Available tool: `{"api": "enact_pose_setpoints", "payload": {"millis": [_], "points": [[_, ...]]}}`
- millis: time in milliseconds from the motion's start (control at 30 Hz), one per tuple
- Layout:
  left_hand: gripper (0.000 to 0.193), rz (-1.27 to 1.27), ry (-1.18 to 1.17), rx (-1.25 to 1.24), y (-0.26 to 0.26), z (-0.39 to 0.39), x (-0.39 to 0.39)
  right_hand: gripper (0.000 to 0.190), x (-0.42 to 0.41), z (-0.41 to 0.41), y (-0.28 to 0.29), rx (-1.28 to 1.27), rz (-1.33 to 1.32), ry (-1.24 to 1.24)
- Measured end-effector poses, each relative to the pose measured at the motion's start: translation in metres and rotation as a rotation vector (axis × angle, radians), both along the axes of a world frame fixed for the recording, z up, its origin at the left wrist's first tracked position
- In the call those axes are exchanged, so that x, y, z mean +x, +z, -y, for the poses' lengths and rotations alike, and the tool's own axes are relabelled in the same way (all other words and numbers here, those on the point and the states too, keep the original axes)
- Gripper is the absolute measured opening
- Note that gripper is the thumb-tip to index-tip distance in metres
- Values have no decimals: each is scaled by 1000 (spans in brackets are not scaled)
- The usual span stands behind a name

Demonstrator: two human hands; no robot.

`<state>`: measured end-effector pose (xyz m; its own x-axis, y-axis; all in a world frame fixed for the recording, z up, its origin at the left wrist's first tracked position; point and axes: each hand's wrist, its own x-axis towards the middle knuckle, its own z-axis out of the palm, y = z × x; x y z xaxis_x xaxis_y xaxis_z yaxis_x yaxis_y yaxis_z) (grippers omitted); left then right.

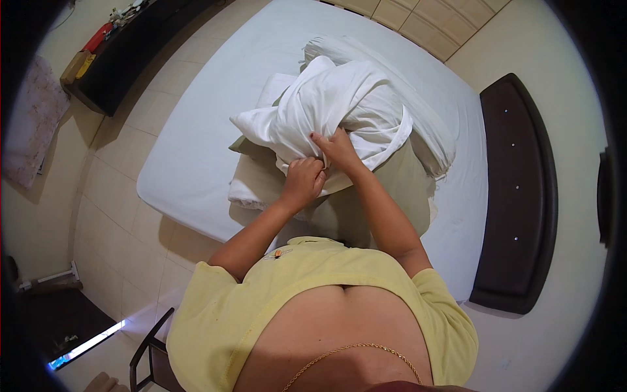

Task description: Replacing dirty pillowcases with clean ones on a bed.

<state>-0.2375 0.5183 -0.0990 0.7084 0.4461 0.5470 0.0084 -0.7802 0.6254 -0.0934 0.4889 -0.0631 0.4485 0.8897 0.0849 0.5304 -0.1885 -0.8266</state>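
My left hand (pixel 302 180) is closed on the near edge of a bunched white cloth (pixel 313 105), knuckles up. Just above and to the right, my right hand (pixel 340 151) grips a fold of the same cloth; its thumb lies outside and its fingers are partly hidden in the folds. The cloth is loosely gathered, with a pointed corner at the left and an opening at the right. Beneath it lies an olive-green pillow or cloth (pixel 399 196). A folded white and beige textile (pixel 254 179) sticks out at the left.
A white bolster (pixel 382 73) lies behind the cloth on a white-sheeted bed (pixel 196 142). The dark padded headboard (pixel 517 196) stands right. At the left are a dark cabinet (pixel 127 54) and a tiled floor (pixel 115 196). A chair (pixel 152 353) and what looks like another person's hand (pixel 105 382) appear bottom left.
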Motion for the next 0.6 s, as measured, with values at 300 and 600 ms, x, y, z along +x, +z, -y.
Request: {"api": "enact_pose_setpoints", "payload": {"millis": [300, 600], "points": [[26, 359, 477, -533, 11, -46, -21, 5, 28, 24, -15, 603, -1172, -523], [38, 59, 453, 104, 37, -34, 0, 30, 30, 24, 1, 506, -1581, -165]]}}
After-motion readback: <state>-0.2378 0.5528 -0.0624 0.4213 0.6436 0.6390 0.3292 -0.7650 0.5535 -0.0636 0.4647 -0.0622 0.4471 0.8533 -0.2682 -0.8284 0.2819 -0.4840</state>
